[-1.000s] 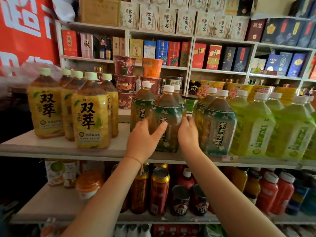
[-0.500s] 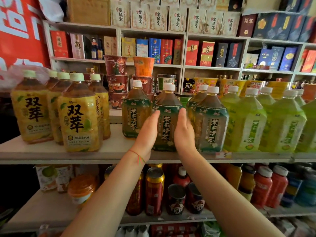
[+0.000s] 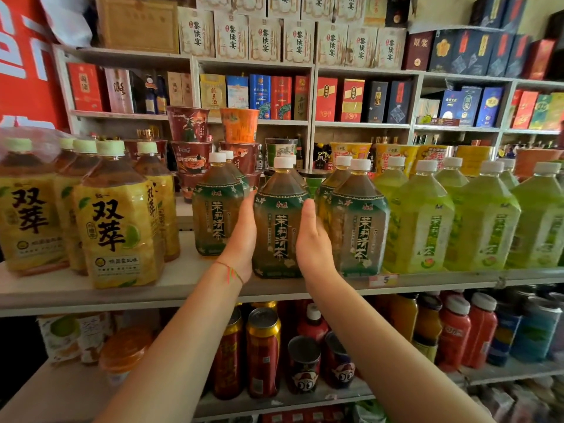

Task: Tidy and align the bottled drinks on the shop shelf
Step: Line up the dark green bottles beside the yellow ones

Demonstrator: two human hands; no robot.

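Between the two flat hands, left hand (image 3: 244, 239) and right hand (image 3: 311, 242), stands the jasmine tea bottle (image 3: 279, 227) at the shelf (image 3: 183, 285) edge. Fingers that curled round it a second ago now lie straight, pressing its sides: it looks squared up.

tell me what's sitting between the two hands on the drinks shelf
In the head view, one dark green-labelled tea bottle stands upright between the left hand and the right hand, both flat against its sides.

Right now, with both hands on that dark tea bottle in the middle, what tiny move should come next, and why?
Probably ease the middle jasmine tea bottle a little further back. The left hand and right hand flank it flat, and it appears to stand slightly ahead of the bottle on its right.
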